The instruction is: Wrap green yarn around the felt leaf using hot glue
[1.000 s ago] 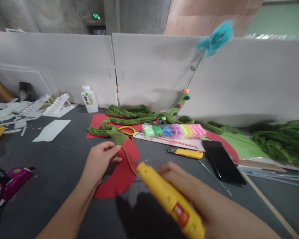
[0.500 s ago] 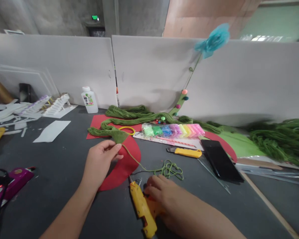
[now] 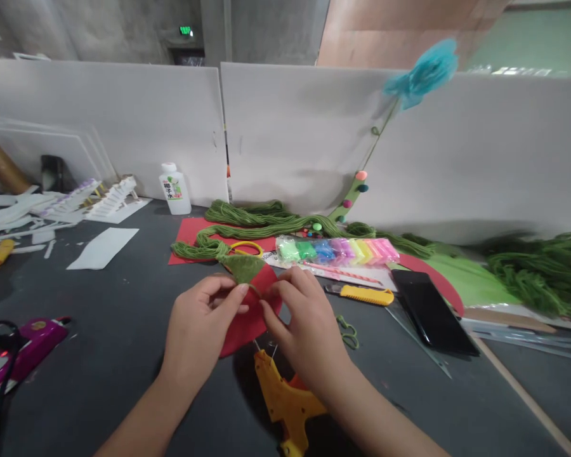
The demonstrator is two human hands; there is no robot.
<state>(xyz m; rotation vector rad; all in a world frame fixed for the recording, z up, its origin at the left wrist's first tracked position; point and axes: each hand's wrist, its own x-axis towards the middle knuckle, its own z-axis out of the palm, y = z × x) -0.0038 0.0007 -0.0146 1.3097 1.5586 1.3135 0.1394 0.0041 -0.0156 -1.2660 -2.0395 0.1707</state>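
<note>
My left hand (image 3: 200, 320) pinches the lower tip of a green felt piece (image 3: 243, 268) and a strand of green yarn (image 3: 254, 290) between thumb and fingers. Close beside it, my right hand (image 3: 305, 324) has its thumb and fingers drawn together on the same strand. Under both hands lies a red sheet (image 3: 240, 330) with a curved edge. A yellow glue gun (image 3: 280, 397) rests on the table below my right hand, its nozzle toward the red sheet. The yarn's loose loops (image 3: 349, 333) show partly behind my right hand.
Yellow-handled scissors (image 3: 247, 246), a yarn bundle (image 3: 266, 231), packs of coloured clay (image 3: 337, 250), a yellow utility knife (image 3: 366, 294) and a black phone (image 3: 433, 311) lie beyond my hands. A white bottle (image 3: 175, 190) stands behind. A purple device (image 3: 28, 349) is at left.
My right hand has left the glue gun and moved up and left to the yarn strand by my left hand. The glue gun has tipped onto its side.
</note>
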